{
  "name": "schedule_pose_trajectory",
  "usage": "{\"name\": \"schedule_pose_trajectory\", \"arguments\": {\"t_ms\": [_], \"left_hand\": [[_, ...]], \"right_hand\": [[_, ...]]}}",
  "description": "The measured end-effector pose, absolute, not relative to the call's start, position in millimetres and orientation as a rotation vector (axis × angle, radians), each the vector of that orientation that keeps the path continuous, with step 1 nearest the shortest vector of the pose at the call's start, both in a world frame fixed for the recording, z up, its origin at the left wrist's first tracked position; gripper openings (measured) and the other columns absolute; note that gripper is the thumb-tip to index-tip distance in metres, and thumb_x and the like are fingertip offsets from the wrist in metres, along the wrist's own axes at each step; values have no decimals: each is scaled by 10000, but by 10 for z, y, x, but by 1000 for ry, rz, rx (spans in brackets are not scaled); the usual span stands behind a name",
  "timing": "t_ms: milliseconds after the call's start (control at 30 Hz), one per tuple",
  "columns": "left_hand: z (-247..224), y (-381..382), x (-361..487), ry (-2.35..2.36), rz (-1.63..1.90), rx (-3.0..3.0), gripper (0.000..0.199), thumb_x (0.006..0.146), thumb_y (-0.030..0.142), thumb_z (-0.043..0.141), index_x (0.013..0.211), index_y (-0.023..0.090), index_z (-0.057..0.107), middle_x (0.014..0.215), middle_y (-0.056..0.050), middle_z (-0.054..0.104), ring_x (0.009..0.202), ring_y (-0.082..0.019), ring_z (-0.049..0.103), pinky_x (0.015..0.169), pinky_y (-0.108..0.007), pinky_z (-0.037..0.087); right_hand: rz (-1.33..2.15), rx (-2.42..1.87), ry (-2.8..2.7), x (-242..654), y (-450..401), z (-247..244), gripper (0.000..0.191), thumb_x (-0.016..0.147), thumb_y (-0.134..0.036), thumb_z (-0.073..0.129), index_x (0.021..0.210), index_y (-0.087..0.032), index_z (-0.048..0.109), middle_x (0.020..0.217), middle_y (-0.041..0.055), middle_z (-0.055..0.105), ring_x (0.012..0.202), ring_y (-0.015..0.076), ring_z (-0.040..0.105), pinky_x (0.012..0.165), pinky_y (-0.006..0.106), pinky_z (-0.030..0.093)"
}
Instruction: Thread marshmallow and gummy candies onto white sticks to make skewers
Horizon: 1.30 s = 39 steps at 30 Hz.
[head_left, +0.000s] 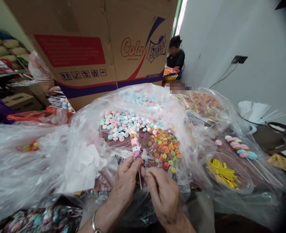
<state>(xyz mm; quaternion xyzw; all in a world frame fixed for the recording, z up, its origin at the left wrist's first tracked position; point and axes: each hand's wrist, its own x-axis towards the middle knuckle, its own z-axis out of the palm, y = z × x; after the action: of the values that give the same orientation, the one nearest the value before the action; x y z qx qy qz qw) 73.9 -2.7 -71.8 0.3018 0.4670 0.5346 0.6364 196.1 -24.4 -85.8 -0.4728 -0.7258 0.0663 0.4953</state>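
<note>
Upright in my left hand point(125, 176) is a wrapped candy skewer point(136, 149), its clear printed wrapper gathered at the base between thumb and fingers. The white stick point(140, 180) comes out below the grip. Close beside it, my right hand point(163, 191) is closed in a pinch near the wrapper's base; what its fingertips hold is hidden. Beyond my hands lies a pile of pink, white and blue marshmallows point(123, 121). Colourful ring gummies point(165, 147) are heaped to the right of the skewer.
A tall cardboard box point(84, 26) stands behind the sweets. Clear plastic sheeting point(31, 168) covers the left side. At right are gold twist ties point(222, 173), an unwrapped marshmallow skewer point(241, 147) and white sticks point(254, 111). A person point(176, 58) sits in the background.
</note>
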Motion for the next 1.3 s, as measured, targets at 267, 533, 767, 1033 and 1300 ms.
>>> {"name": "schedule_pose_trajectory", "arguments": {"t_ms": [267,533,767,1033,1300], "left_hand": [[-604,-127,715,1132,1048,919,382,851,540,639,700,198,564,456,59,540,315,-94,491,324,-168,378],[-624,-208,797,1079,993,811,395,806,596,664,789,214,566,454,61,556,308,-118,531,294,-167,385],[-703,-359,784,1052,941,791,394,842,574,643,739,206,546,441,59,554,276,-70,437,276,-135,303],[-698,-298,758,1160,979,861,452,816,640,631,721,206,550,467,60,558,288,-78,459,289,-152,307],[-699,-312,744,1174,994,898,490,770,680,654,682,212,539,462,51,563,291,-89,472,299,-165,316]], "right_hand": [[445,-1305,-1669,2053,-29,-703,199,955,-274,482,856,-199,637,714,17,664,673,157,640,637,246,490],[734,-1409,-1517,1988,-23,-733,238,924,-329,474,761,-206,597,577,-44,547,538,119,532,537,219,403],[732,-1348,-1534,2006,4,-691,191,888,-286,454,722,-219,518,583,-51,517,536,112,509,540,216,402],[684,-1455,-1613,1930,-37,-661,143,856,-332,522,765,-225,500,664,-16,581,608,140,553,572,240,409],[671,-1503,-1651,1921,-9,-648,195,879,-301,467,707,-226,517,605,-34,557,557,126,508,536,233,354]]}}
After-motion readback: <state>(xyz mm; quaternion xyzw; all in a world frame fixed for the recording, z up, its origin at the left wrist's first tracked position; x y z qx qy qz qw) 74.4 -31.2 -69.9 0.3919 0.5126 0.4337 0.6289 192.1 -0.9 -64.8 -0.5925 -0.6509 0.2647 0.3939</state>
